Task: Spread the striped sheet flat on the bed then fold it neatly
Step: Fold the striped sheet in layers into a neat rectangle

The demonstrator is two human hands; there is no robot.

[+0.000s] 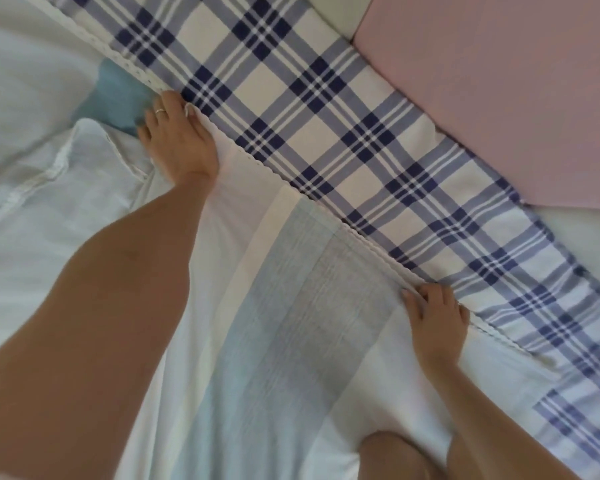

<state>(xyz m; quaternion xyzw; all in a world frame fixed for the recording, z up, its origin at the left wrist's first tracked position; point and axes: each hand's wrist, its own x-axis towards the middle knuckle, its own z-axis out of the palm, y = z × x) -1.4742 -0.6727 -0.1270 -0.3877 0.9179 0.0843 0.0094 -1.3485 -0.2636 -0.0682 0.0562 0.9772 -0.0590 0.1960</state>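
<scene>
The striped sheet [284,306] lies on the checked bed [326,109], and its bumpy white edge runs across the checks. It is soft, light and floppy, so it will wrinkle fast. Hold it by that edge with your hands well apart. Your left hand [177,140] lies flat with straight fingers, pressing the edge onto the checked bed. Your right hand [433,317] seems to pinch the same edge with curled fingers. Both arms reach out long.

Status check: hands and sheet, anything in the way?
Left hand flat on striped sheet edge; right hand gripping same edge. Sheet lies over plaid cover. Crumpled white fabric beside left hand.
</scene>
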